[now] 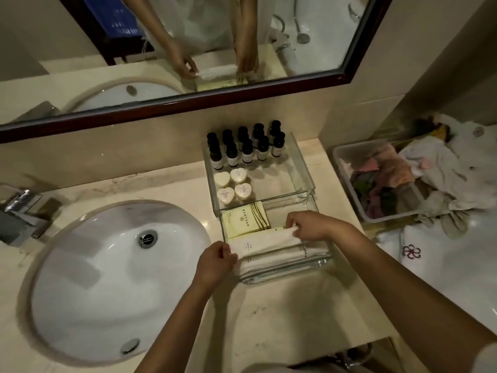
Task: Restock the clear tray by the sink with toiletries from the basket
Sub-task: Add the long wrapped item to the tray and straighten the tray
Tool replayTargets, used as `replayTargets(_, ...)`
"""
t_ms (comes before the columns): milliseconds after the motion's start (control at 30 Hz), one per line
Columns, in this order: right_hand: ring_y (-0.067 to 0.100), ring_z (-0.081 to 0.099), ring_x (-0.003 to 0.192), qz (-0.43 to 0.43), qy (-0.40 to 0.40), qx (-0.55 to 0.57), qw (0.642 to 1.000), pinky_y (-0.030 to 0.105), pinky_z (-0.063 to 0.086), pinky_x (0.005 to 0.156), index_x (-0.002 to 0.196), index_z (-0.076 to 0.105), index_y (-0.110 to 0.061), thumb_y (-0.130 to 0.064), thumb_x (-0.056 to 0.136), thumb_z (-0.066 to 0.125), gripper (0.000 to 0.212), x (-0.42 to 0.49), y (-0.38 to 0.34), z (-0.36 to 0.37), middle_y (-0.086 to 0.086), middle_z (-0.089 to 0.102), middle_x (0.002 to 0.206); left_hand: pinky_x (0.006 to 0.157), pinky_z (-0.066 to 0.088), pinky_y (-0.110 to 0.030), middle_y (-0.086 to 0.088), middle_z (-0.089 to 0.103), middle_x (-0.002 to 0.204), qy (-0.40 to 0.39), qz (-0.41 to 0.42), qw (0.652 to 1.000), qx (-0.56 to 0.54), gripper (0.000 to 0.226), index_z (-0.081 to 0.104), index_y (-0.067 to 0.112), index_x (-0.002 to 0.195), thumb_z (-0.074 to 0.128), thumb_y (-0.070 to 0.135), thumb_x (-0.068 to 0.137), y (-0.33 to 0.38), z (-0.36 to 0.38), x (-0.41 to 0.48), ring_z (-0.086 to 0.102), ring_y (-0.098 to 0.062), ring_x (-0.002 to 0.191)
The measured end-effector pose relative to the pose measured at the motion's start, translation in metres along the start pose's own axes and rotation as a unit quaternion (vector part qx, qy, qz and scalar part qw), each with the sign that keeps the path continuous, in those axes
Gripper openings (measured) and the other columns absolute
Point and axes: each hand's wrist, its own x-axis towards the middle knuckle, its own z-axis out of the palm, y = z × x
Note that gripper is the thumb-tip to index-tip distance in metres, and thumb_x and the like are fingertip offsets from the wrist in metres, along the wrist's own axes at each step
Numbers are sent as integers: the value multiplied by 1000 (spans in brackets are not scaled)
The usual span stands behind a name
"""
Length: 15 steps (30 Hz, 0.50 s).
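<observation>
Pinched between your left hand (215, 262) and right hand (309, 226): one white printed packet (265, 242); four heart soaps (243, 190) at eleven o'clock.

The clear rectangular tray (303, 168) looks like glossy transparent plastic or glass, its edges catching light. The beige veined stone table (295, 305) has a smooth, polished finish. The round white sink basin (102, 270) is shiny ceramic; its angular tap (18, 214) and drain ring (147, 238) are bright chromed metal. The flat white packets (269, 244) look like matt paper, the small dark bottles (232, 157) glossy. The grey rectangular basket (347, 181) is dull plastic, holding soft crumpled cloths (384, 179).
</observation>
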Motion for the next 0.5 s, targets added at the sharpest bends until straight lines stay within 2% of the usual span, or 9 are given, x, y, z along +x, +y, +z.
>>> replayTargets(67, 22, 52, 96, -5, -6, 19, 1000, 28, 39, 75, 106, 51, -16, -12, 88, 52, 18, 9, 3, 11, 9, 57, 119, 65, 44, -31, -5, 60, 78, 20, -22, 999, 38, 19, 51, 15, 93, 64, 10, 82, -7, 4, -1, 56, -22, 72)
replayTargets(133, 23, 53, 97, -15, -8, 22, 1000, 27, 38, 73, 97, 48, -17, -14, 88, 55, 12, 11, 8, 22, 10, 58, 118, 63, 45, -30, -5, 60, 85, 26, -34, 996, 82, 28, 45, 16, 102, 64, 11, 82, -9, 10, -4, 57, -21, 77)
replayTargets(200, 24, 54, 104, -28, 11, 9, 1000, 25, 36, 75, 101, 53, -14, -20, 88, 59, 16, 10, 16, 29, 10, 57, 118, 57, 40, -23, -5, 60, 96, 25, -28, 988, 147, 30, 43, 15, 109, 61, 13, 85, -7, 17, -7, 55, -18, 80)
replayTargets(300, 24, 52, 105, -30, 63, -22, 997, 29, 42, 84, 106, 58, -14, -30, 86, 63, 27, 7, 28, 32, 9, 54, 114, 63, 41, -24, -7, 63, 108, 41, -5, 970, 239, 33, 43, 13, 119, 55, 18, 89, 1, 22, -9, 57, -19, 85)
replayTargets(400, 23, 51, 108, -38, 82, -46, 995, 32, 43, 89, 112, 57, -17, -36, 85, 62, 33, 1, 36, 32, 7, 52, 116, 65, 45, -29, -6, 63, 110, 47, 7, 944, 325, 37, 42, 17, 126, 51, 21, 90, 8, 25, -11, 57, -20, 86)
replayTargets(500, 22, 49, 111, -73, 90, -101, 988, 32, 40, 94, 124, 51, -22, -41, 83, 62, 47, -8, 40, 37, 3, 51, 121, 63, 42, -28, -2, 62, 107, 66, 34, 907, 414, 34, 45, 20, 127, 44, 25, 93, 15, 28, -15, 57, -19, 88)
